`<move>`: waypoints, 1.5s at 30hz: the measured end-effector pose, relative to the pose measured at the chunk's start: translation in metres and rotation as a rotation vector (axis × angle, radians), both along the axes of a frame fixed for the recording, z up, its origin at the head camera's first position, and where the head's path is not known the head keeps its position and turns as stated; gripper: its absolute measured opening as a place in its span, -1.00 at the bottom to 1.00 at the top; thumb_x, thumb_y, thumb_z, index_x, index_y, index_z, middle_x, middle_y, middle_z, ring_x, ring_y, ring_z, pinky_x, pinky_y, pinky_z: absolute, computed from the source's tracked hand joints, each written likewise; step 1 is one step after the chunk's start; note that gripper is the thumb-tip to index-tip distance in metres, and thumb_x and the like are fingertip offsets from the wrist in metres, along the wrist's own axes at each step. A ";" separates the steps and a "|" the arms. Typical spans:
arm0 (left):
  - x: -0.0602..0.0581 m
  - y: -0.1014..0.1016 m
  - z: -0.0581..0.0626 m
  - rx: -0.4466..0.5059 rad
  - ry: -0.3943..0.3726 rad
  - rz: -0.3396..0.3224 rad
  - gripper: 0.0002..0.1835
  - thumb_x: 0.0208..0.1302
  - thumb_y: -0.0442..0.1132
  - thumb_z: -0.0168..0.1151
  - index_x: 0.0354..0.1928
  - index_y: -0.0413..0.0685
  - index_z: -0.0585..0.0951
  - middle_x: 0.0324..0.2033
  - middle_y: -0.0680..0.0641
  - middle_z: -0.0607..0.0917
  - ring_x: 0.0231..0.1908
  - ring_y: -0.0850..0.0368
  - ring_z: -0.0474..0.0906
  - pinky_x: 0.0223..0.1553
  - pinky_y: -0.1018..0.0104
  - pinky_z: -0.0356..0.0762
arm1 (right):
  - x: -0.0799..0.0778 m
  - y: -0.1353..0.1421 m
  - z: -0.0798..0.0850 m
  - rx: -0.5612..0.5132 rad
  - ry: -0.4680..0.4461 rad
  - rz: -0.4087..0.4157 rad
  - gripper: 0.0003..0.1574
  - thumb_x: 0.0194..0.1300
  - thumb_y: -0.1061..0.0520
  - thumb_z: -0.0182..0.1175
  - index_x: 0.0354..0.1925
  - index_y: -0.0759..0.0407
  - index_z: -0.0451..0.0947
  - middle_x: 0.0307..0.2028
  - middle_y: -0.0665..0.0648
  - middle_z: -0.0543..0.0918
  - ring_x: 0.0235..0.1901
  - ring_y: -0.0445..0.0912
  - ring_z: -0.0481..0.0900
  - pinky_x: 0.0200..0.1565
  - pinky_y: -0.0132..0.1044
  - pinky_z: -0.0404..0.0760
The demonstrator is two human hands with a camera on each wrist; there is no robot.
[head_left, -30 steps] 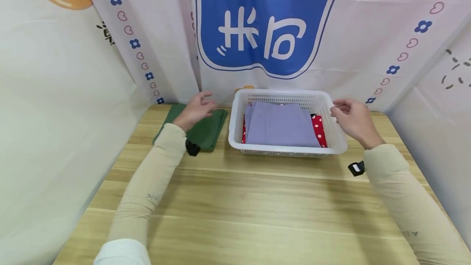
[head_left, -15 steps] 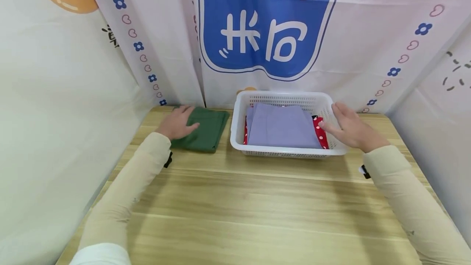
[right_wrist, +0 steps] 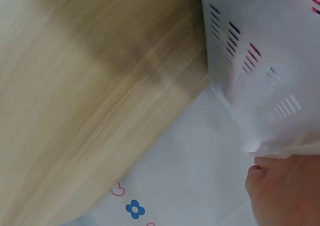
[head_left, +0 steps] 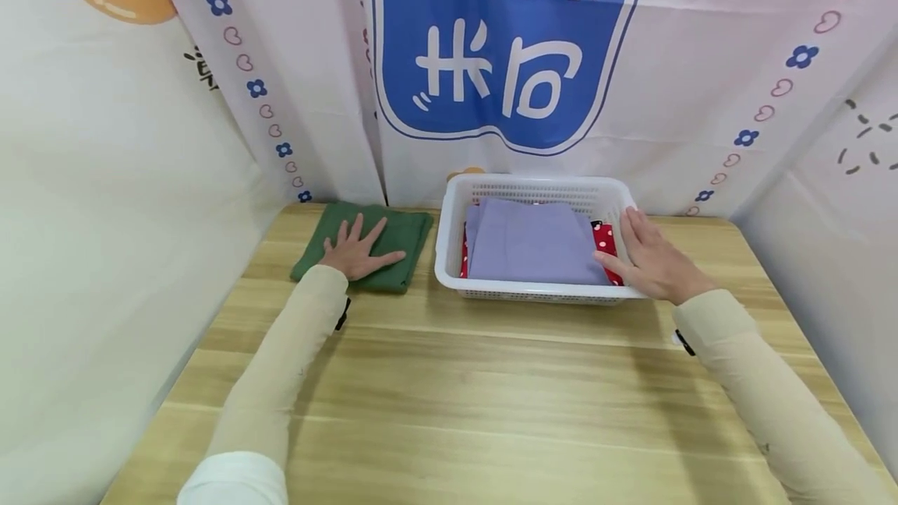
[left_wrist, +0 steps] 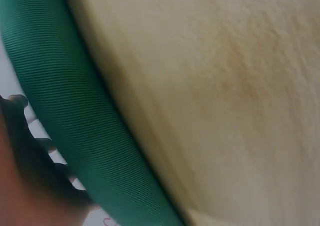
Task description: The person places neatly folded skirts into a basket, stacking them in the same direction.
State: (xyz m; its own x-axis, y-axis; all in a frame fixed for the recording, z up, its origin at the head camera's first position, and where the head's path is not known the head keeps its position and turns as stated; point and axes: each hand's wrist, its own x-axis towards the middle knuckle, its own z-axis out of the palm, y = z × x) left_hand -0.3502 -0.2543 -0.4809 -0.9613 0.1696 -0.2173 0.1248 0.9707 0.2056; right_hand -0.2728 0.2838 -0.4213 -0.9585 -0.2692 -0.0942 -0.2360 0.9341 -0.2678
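Note:
A folded green cloth (head_left: 393, 248) lies at the back left of the wooden table. My left hand (head_left: 354, 252) rests on it with the fingers spread; the left wrist view shows the cloth's ribbed green edge (left_wrist: 75, 96) close up beside the hand (left_wrist: 40, 171). To the right stands a white perforated plastic basket (head_left: 540, 288). Inside it a folded lavender cloth (head_left: 536, 244) lies over a red polka-dot cloth (head_left: 605, 244), which is mostly hidden. My right hand (head_left: 655, 259) touches the basket's right rim, fingers straight and thumb reaching over the inside.
The wooden table (head_left: 491, 388) stretches out in front of the basket. A printed white curtain (head_left: 316, 61) with a blue sign hangs right behind it. White cloth walls close in the left (head_left: 105, 217) and right sides.
My left hand has come down from above the green cloth and now lies spread on it. My right hand has shifted slightly downward along the basket's right rim, its fingers straightening.

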 end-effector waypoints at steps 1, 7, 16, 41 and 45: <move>0.001 -0.001 -0.003 -0.005 -0.016 0.005 0.07 0.03 0.70 -0.28 0.51 0.47 -0.30 0.52 -0.22 -0.39 0.48 -0.40 -0.50 0.26 -0.63 -0.33 | 0.000 -0.001 0.000 0.007 0.004 0.003 0.30 0.28 -0.60 -0.25 0.51 0.21 -0.48 0.53 0.24 -0.47 0.52 0.24 -0.43 0.45 0.33 -0.21; 0.002 -0.003 -0.013 -0.023 -0.048 0.014 0.08 -0.01 0.73 -0.29 0.49 0.52 -0.32 0.52 -0.20 -0.43 0.47 -0.39 -0.58 0.25 -0.63 -0.44 | -0.002 -0.004 -0.001 0.037 0.017 0.012 0.31 0.27 -0.60 -0.24 0.51 0.22 -0.48 0.53 0.24 -0.47 0.52 0.25 -0.43 0.45 0.33 -0.20; 0.008 0.005 -0.017 -0.071 -0.014 -0.003 0.07 0.01 0.72 -0.35 0.50 0.48 -0.33 0.53 -0.21 -0.38 0.47 -0.41 -0.52 0.26 -0.62 -0.41 | -0.002 -0.003 -0.002 0.053 0.000 -0.009 0.32 0.26 -0.61 -0.26 0.50 0.19 -0.51 0.53 0.23 -0.50 0.52 0.24 -0.45 0.45 0.31 -0.21; 0.184 0.049 0.006 -0.084 -0.130 -0.029 0.12 0.06 0.69 -0.34 0.53 0.28 -0.31 0.50 -0.31 -0.41 0.43 -0.52 -0.50 0.11 -0.75 -0.32 | -0.004 -0.004 -0.001 0.038 -0.002 0.010 0.33 0.27 -0.60 -0.26 0.50 0.25 -0.50 0.52 0.25 -0.53 0.51 0.27 -0.49 0.44 0.33 -0.22; 0.215 0.062 0.008 -0.096 -0.180 -0.047 0.12 0.04 0.70 -0.35 0.52 0.30 -0.33 0.49 -0.30 -0.45 0.42 -0.52 -0.53 0.09 -0.76 -0.33 | -0.002 -0.003 -0.001 0.036 -0.010 0.012 0.31 0.28 -0.59 -0.27 0.49 0.26 -0.51 0.51 0.25 -0.54 0.51 0.25 -0.51 0.44 0.33 -0.23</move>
State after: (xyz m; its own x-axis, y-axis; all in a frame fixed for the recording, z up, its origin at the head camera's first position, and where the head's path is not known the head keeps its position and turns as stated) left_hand -0.1347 -0.1924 -0.4728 -0.8970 0.1838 -0.4020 0.1403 0.9808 0.1355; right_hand -0.2748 0.2810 -0.4224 -0.9541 -0.2770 -0.1137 -0.2449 0.9404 -0.2360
